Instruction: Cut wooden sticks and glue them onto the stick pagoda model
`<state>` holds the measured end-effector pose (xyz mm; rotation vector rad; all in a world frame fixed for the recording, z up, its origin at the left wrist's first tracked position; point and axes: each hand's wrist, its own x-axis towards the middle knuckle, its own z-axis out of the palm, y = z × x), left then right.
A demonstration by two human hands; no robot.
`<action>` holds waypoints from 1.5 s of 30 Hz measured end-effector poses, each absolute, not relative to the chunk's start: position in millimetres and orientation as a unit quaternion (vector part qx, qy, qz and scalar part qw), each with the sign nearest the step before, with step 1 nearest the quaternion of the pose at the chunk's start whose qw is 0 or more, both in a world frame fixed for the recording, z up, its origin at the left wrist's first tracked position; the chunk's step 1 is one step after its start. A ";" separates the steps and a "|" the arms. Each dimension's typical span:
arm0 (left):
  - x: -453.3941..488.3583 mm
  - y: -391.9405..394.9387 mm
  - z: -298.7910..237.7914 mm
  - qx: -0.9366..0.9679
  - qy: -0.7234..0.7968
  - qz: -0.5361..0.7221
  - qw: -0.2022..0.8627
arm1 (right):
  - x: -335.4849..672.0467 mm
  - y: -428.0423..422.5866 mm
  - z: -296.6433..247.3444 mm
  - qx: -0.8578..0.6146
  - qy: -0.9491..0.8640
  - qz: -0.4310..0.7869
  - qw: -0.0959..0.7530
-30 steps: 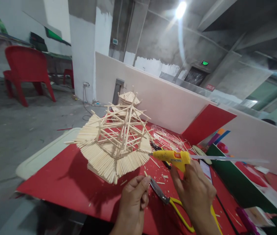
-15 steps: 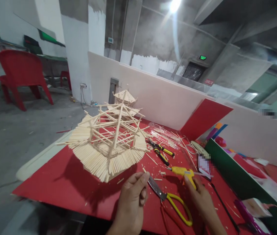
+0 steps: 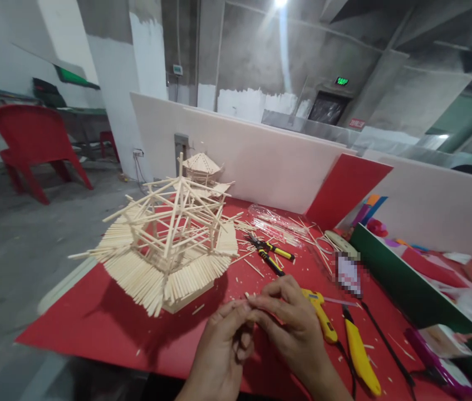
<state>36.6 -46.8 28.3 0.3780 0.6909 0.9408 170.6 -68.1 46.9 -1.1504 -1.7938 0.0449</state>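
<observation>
Near front edge of red table [image 3: 106,328]: left hand [image 3: 223,348] and right hand [image 3: 292,323] pinching small stick [image 3: 247,296] together, fingertips touching; stick pavilion model [image 3: 165,245] just beyond; glue gun [image 3: 323,317] beside right hand.

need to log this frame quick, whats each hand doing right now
Left hand: fingertips pinched on a short stick piece.
Right hand: fingertips pinched on the same stick piece; the glue gun lies on the table beside it.
</observation>
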 end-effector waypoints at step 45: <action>45.3 -10.8 27.6 0.054 0.327 0.502 0.799 | 146.1 -13.4 40.9 -0.526 -0.705 -0.215 0.424</action>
